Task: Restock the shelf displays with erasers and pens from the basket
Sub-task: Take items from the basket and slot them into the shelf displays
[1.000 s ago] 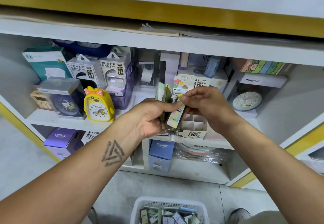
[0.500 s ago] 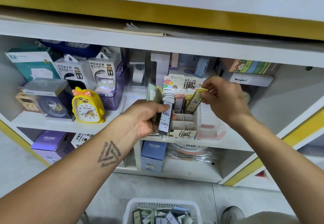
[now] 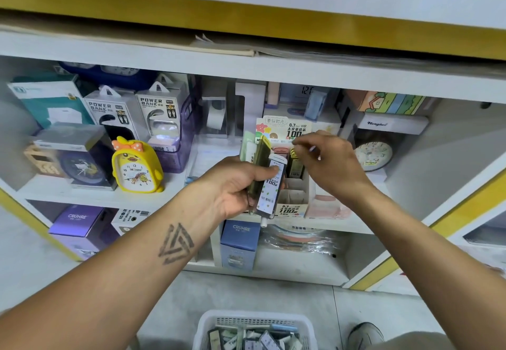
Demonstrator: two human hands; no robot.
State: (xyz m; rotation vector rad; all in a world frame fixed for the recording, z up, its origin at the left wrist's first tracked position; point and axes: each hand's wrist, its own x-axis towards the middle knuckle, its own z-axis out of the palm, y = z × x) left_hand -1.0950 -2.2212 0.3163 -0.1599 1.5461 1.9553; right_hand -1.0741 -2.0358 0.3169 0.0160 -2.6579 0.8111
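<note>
In left hand [image 3: 241, 185]: clutched packets [image 3: 269, 185]

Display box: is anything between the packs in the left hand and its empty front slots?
Nothing visible. The left hand grips the packs beside the display box, whose front slots lie open; the right hand is over the back row.

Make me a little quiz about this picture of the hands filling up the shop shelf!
1. True or false: the left hand holds a stack of flat packs.
2. Where is the white basket? A) on the floor below the shelf B) on the top shelf C) in the right hand
3. Fill in: the yellow clock is shaped like a ____.

Key:
1. True.
2. A.
3. Duck. It stands left of the display box, where the right hand is reaching.
</note>
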